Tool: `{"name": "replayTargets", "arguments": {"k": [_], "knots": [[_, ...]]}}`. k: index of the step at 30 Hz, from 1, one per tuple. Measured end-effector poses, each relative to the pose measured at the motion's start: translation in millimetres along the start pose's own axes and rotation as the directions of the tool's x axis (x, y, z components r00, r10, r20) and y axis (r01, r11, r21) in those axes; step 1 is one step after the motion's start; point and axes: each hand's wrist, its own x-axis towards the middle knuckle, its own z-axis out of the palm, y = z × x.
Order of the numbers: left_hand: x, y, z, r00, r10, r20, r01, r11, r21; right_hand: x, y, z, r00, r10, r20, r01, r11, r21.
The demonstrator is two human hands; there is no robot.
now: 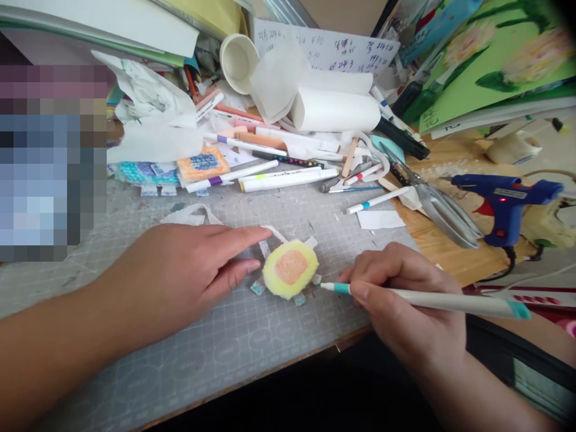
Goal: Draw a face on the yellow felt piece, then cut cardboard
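Teal marker (432,299) at the edge of a yellow cutout (290,268)

The cutout, yellow around an orange centre, lies on the gray mat (216,354) between the two hands. Small paper tabs stick out around its edge; the lower-left and bottom ones are tinted teal, the upper ones white. The left hand (198,273) reaches in from the left, index finger stretched to a white strip at the cutout's top and thumb near its left edge, with a narrow gap between the two and nothing pinched there. The right hand (400,300) grips the marker between thumb and fingers, its tip at the right-hand tab; whether it touches, I cannot tell.

Beyond the left hand lies a curled paper scrap (191,215). Farther back are a blue cutout (144,173), an orange one (202,165) with a blue centre, and a heap of pens (288,180). A white card (381,219) lies past the right hand. Behind the pens are a cup (240,63), a white roll (337,110) and a handwritten sheet (328,45). To the right, scissors (443,204) lie beside a blue glue gun (508,198), its red light lit.
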Motion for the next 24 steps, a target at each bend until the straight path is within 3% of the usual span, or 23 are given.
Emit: {"name": "replayTargets", "arguments": {"k": [8, 12, 15, 17, 24], "knots": [[8.1, 3.5, 4.7, 0.999, 0.049, -0.015, -0.048, 0.997, 0.053, 2.0, -1.8, 2.6, 0.998, 0.056, 0.017, -0.054, 0.994, -0.099], [12.8, 7.3, 3.8, 0.997, 0.042, -0.068, -0.045, 0.998, -0.042, 3.4, 1.8, 3.9, 0.998, 0.058, -0.021, -0.059, 0.997, -0.057], [15.3, 11.6, 1.9, 0.995, -0.018, -0.096, 0.000, 0.983, -0.181, 4.2, 5.7, 4.2, 0.998, 0.028, -0.053, -0.021, 0.990, 0.137], [16.1, 15.4, -0.5, 0.993, -0.092, -0.080, 0.068, 0.962, -0.266, 3.9, 6.3, 3.8, 0.998, 0.019, -0.058, -0.009, 0.984, 0.179], [16.6, 28.3, -8.6, 0.970, -0.242, 0.019, 0.227, 0.879, -0.419, 2.1, -2.1, 3.6, 0.998, 0.062, 0.002, -0.061, 0.995, -0.080]]}}
